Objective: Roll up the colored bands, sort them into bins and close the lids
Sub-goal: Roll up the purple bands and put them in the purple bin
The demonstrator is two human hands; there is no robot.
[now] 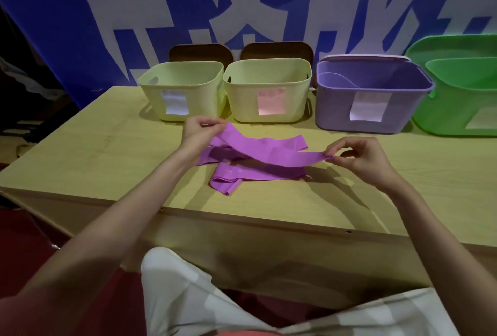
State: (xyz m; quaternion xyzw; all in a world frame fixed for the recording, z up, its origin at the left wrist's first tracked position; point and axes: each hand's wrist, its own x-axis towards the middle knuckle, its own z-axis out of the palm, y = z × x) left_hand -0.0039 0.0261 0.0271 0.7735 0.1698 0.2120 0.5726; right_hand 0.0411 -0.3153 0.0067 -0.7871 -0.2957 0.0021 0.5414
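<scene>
Purple band point(258, 158), flat, unrolled, loosely folded; left hand point(199, 131) and right hand point(360, 158) fingers pinching its ends.

Dim, soft-focus, wide-angle bending at edges

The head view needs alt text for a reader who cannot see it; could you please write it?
Both hands, left and right, pinch a purple band stretched above a wooden table. Behind it stand four open bins: two yellow, one purple, one green.
</scene>
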